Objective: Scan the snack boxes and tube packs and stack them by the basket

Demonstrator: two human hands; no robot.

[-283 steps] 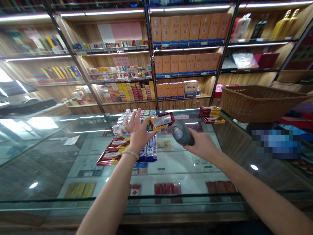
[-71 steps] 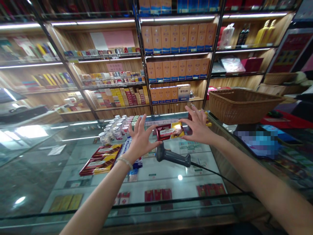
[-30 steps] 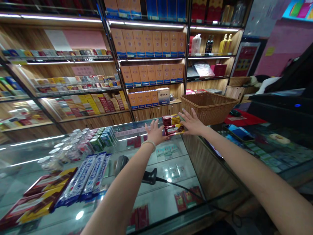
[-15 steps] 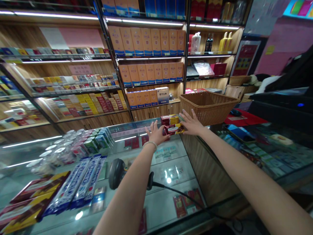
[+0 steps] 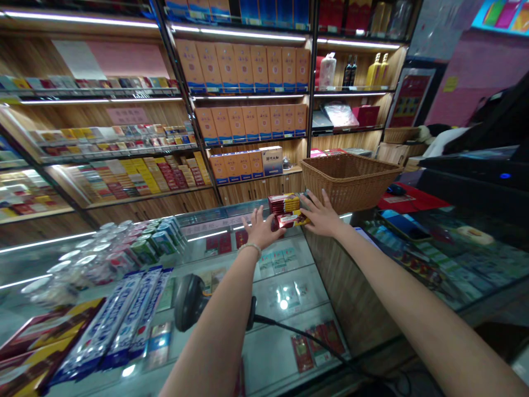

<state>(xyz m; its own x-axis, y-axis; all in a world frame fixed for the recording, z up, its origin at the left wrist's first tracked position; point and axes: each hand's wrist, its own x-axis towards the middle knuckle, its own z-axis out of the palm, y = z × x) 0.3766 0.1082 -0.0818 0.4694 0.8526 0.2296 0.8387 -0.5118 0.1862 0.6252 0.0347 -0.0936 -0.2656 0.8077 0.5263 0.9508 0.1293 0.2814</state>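
Near the far edge of the glass counter, my left hand [image 5: 264, 229] has its thumb and forefinger at the left end of a red-and-yellow wrapped chocolate snack bar [image 5: 288, 219]. Its other fingers are spread upward. My right hand [image 5: 323, 215] grips the bar's right end, palm down, its fingertips partly hidden. Directly behind the bar is a neat stack of matching bars [image 5: 284, 203]. A dark handheld scanner [image 5: 190, 303] lies on the counter, partly covered by my left forearm.
A wicker basket [image 5: 351, 179] stands just beyond my right hand. Blue-and-white long packets [image 5: 111, 320], large red-and-yellow packs [image 5: 41, 342] and clear-lidded jars [image 5: 88, 264] occupy the counter's left. A scanner cable [image 5: 306, 333] crosses the glass. Boxed goods fill the shelves behind.
The bar between my hands has turned slightly, showing more of its pale label. Both hands stay at its ends. The view has shifted a little.
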